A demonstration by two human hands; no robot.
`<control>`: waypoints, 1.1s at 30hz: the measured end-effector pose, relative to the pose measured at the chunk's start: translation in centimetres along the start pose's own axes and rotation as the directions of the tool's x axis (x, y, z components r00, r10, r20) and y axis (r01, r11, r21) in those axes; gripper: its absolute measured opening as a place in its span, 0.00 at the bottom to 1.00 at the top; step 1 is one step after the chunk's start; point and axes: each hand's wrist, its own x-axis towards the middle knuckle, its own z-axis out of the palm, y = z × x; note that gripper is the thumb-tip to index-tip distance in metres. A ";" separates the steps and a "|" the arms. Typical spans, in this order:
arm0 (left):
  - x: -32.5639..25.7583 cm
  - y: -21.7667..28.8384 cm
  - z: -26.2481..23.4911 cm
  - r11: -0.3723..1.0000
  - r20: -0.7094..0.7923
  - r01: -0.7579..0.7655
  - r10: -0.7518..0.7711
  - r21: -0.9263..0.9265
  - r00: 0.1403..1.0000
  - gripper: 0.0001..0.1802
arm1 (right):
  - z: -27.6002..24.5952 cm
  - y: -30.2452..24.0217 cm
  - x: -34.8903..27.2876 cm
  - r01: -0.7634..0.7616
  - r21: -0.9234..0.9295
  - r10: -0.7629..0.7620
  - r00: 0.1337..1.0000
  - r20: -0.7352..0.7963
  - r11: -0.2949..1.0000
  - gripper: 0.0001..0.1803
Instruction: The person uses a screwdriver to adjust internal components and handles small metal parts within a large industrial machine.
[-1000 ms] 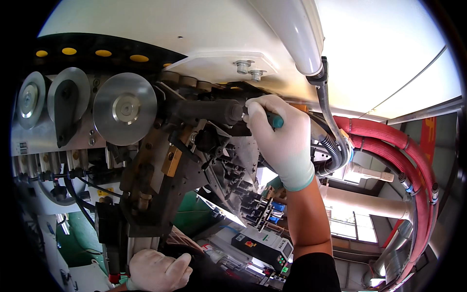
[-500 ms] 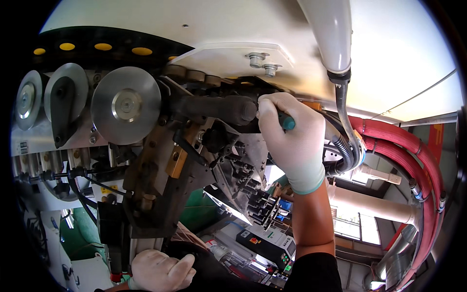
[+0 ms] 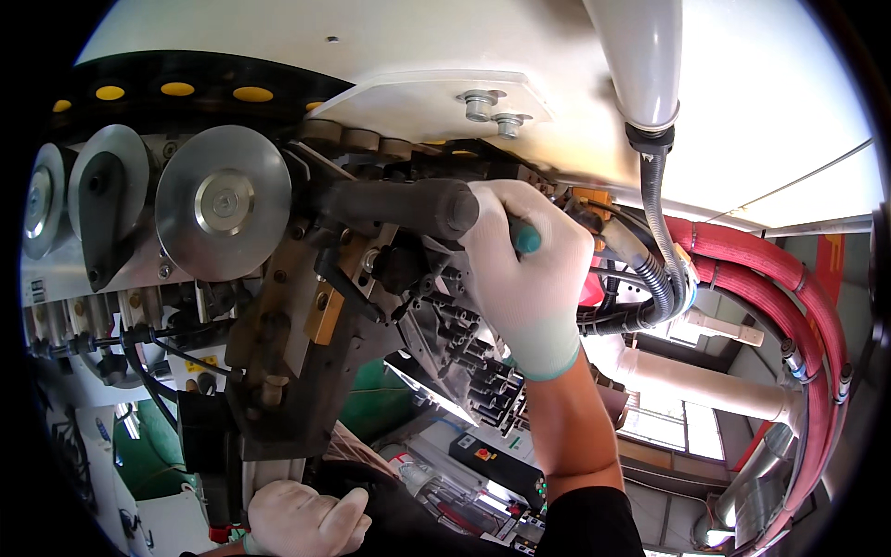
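Shifted slightly left, right hand (image 3: 529, 269) grips teal-handled tool (image 3: 526, 239) beside dark cylinder (image 3: 399, 206).

The right hand (image 3: 524, 274) sits at the centre, closed round a tool handle (image 3: 526, 239), touching the right end of a thick cylinder (image 3: 399, 206). Left of the cylinder a round disc (image 3: 223, 202) stands, with two more discs (image 3: 88, 200) farther left. The left hand (image 3: 302, 520) lies near the bottom edge below the machine block (image 3: 288, 371), while hoses (image 3: 789, 297) run down the right side.
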 end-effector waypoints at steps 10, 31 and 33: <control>-0.3 -0.4 0.5 0.999 -0.095 -0.040 0.041 0.017 0.995 0.18 | -3.2 1.6 -1.3 0.320 -0.206 -0.274 0.935 0.224 0.925 0.05; -1.0 -2.9 2.8 0.963 -0.362 -0.265 0.267 0.057 0.893 0.15 | -5.3 0.8 -1.5 0.412 -0.286 -0.363 0.908 0.209 0.865 0.12; -0.4 -1.6 1.1 0.987 -0.179 -0.159 0.155 -0.008 0.972 0.17 | -5.0 1.9 -1.6 0.404 -0.294 -0.361 0.913 0.191 0.866 0.11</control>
